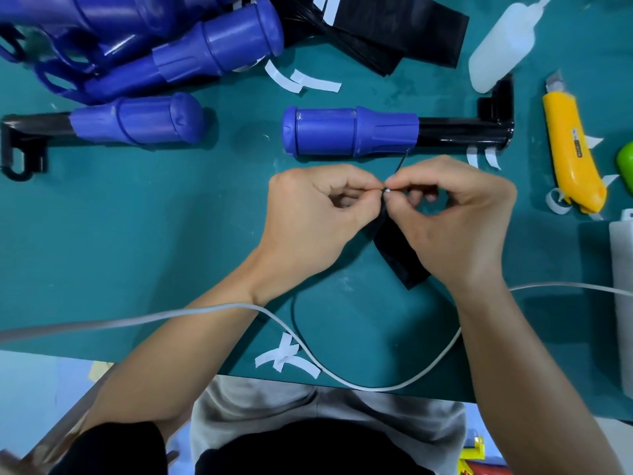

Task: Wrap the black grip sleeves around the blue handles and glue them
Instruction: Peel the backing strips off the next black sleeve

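My left hand (308, 217) and my right hand (455, 214) meet fingertip to fingertip above the green mat, both pinching the top edge of a black grip sleeve (399, 253) that hangs down under my right hand. Just beyond my hands lies a blue handle (349, 130) on a black bar, its shaft end wrapped in black. A second blue handle (137, 118) on a black bar lies to the left. A stack of black sleeves (383, 25) sits at the back.
Several blue handles (191, 49) are piled at the back left. A white glue bottle (503, 46), a yellow utility knife (572, 152) and a white container (621, 269) stand on the right. White backing strips (284, 354) and a white cable (205, 308) lie near the table's front edge.
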Demonstrator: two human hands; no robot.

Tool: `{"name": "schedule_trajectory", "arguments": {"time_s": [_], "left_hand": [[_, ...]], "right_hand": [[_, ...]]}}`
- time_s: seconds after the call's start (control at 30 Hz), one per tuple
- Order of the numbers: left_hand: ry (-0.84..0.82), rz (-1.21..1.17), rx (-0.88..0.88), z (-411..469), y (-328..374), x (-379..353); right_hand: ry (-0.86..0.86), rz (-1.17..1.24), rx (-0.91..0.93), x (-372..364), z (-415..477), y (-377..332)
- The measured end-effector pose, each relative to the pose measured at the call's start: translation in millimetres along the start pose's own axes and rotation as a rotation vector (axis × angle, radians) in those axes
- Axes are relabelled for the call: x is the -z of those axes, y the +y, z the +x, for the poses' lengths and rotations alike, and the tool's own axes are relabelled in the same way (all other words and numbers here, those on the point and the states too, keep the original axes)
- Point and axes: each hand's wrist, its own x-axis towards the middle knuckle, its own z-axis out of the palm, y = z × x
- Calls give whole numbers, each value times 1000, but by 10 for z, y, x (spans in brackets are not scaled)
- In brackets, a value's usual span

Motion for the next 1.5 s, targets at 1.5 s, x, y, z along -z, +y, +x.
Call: {"name": "schedule_trajectory", "arguments": {"time_s": [1.5], "left_hand": [[-163, -198, 218, 109, 10, 72]], "right_hand": [[-12, -200, 244, 34, -15, 28]]}}
